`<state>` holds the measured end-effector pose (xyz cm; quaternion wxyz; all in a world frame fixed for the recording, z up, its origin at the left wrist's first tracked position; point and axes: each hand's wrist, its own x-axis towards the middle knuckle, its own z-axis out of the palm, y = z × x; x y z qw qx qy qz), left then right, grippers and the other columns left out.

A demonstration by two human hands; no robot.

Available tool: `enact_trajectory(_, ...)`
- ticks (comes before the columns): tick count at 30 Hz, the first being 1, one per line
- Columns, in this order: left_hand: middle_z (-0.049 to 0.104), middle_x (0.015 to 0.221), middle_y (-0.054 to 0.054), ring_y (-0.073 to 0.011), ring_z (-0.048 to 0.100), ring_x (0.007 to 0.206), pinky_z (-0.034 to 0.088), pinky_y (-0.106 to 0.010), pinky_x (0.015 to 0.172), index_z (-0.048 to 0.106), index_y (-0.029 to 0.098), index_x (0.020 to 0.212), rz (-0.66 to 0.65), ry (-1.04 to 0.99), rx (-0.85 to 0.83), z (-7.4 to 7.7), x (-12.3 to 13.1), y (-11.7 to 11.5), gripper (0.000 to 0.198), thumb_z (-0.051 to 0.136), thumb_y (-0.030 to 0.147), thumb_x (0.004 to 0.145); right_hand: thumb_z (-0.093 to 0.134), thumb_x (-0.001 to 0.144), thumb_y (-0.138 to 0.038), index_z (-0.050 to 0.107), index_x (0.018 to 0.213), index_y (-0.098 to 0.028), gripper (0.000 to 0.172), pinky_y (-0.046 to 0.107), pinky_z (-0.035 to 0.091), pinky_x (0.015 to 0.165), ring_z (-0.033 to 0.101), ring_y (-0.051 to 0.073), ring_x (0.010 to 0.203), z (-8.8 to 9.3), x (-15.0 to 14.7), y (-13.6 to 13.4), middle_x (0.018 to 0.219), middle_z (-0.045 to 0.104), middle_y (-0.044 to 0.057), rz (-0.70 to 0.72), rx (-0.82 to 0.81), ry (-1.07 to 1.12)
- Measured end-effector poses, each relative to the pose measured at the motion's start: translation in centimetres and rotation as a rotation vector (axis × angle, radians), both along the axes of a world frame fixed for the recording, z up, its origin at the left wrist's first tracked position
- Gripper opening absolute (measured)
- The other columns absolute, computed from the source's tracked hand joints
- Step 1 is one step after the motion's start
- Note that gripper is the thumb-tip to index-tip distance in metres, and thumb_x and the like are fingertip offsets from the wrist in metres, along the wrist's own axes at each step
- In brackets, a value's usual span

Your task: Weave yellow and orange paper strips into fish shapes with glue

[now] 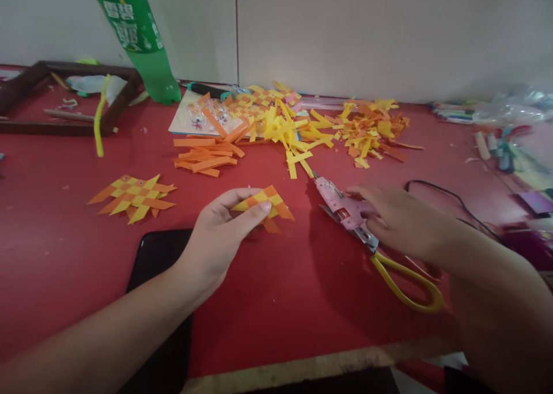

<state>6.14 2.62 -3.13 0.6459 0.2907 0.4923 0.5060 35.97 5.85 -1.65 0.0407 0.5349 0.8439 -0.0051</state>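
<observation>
A small woven paper piece of orange and yellow strips [276,204] is pinched between the thumb and fingers of my left hand [228,221], just above the red table. My right hand [393,212], slightly blurred, has its fingers and thumb around the handle of a pink glue gun [339,202]. The gun's nozzle points away toward the loose strips. Beneath the gun lie scissors with yellow handles [408,293], their blades partly covered by it. To the left, a finished-looking woven paper fish [136,196] with small eyes lies flat on the table.
Orange strips [209,155], yellow strips [283,123] and a pile of paper scraps [371,129] lie at the back. A green bottle [144,48] stands beside a dark wooden frame [52,128]. A black phone [162,256] is under my left forearm. A black cord [453,192] runs at right.
</observation>
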Motion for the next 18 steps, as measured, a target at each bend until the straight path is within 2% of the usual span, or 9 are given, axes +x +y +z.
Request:
enact_trajectory(2, 0.076, 0.084, 0.003, -0.0081, 0.07, 0.077, 0.056, -0.016, 0.071, 0.074, 0.025, 0.085, 0.041, 0.101, 0.162, 0.0, -0.1, 0.0, 0.011, 0.082, 0.023, 0.076, 0.043, 0.082, -0.012, 0.06, 0.12, -0.018, 0.042, 0.042, 0.052, 0.086, 0.068, 0.03, 0.104, -0.5, -0.1, 0.0, 0.118, 0.07, 0.014, 0.009, -0.018, 0.018)
enact_trajectory(5, 0.078, 0.098, 0.002, -0.01, 0.071, 0.095, 0.055, -0.018, 0.086, 0.075, 0.025, 0.086, 0.116, 0.292, 0.46, 0.0, -0.3, 0.0, 0.011, 0.075, 0.015, 0.082, 0.045, 0.076, -0.012, 0.063, 0.109, -0.021, 0.039, 0.042, 0.052, 0.083, 0.068, 0.031, 0.099, -0.3, -0.6, 0.2, 0.108, 0.073, 0.011, -0.004, 0.044, 0.082)
enact_trajectory(8, 0.075, 0.102, 0.0, -0.0111, 0.069, 0.102, 0.054, -0.02, 0.092, 0.075, 0.025, 0.085, 0.152, 0.408, 0.655, -0.2, -0.5, 0.2, 0.017, 0.071, 0.008, 0.082, 0.048, 0.073, -0.015, 0.06, 0.106, -0.019, 0.036, 0.038, 0.052, 0.073, 0.069, 0.029, 0.092, 0.2, -1.3, 0.0, 0.102, 0.071, 0.013, -0.093, 0.153, 0.184)
enact_trajectory(10, 0.072, 0.102, 0.0, -0.0116, 0.068, 0.101, 0.054, -0.021, 0.091, 0.075, 0.025, 0.085, 0.149, 0.449, 0.717, -0.2, -0.6, 0.2, 0.018, 0.072, 0.007, 0.08, 0.053, 0.074, -0.021, 0.057, 0.107, -0.02, 0.033, 0.033, 0.05, 0.065, 0.068, 0.026, 0.083, 0.5, -1.9, -0.4, 0.099, 0.071, 0.012, -0.092, 0.215, 0.282)
enact_trajectory(13, 0.071, 0.094, 0.0, -0.0122, 0.068, 0.092, 0.056, -0.021, 0.085, 0.075, 0.025, 0.084, 0.13, 0.449, 0.654, 0.0, -0.5, 0.0, 0.013, 0.074, 0.013, 0.081, 0.06, 0.075, -0.028, 0.054, 0.101, -0.024, 0.027, 0.028, 0.046, 0.058, 0.065, 0.021, 0.067, 0.7, -2.7, -1.2, 0.086, 0.069, 0.006, -0.057, 0.385, 0.402)
enact_trajectory(15, 0.072, 0.089, 0.001, -0.0118, 0.069, 0.084, 0.057, -0.021, 0.078, 0.074, 0.026, 0.09, 0.097, 0.402, 0.47, 0.1, -0.4, -0.2, 0.009, 0.076, 0.022, 0.082, 0.062, 0.077, -0.023, 0.054, 0.097, -0.025, 0.022, 0.027, 0.045, 0.055, 0.064, 0.019, 0.063, 0.8, -3.1, -1.8, 0.08, 0.069, 0.004, -0.026, 0.438, 0.423)
enact_trajectory(18, 0.072, 0.092, 0.002, -0.0104, 0.066, 0.074, 0.055, -0.019, 0.067, 0.072, 0.027, 0.097, 0.039, 0.307, 0.234, 0.1, -0.3, -0.3, 0.023, 0.081, 0.033, 0.078, 0.061, 0.082, -0.018, 0.057, 0.1, -0.025, 0.019, 0.026, 0.049, 0.059, 0.067, 0.019, 0.067, 1.0, -3.5, -2.6, 0.081, 0.07, 0.004, 0.192, 0.389, 0.51)
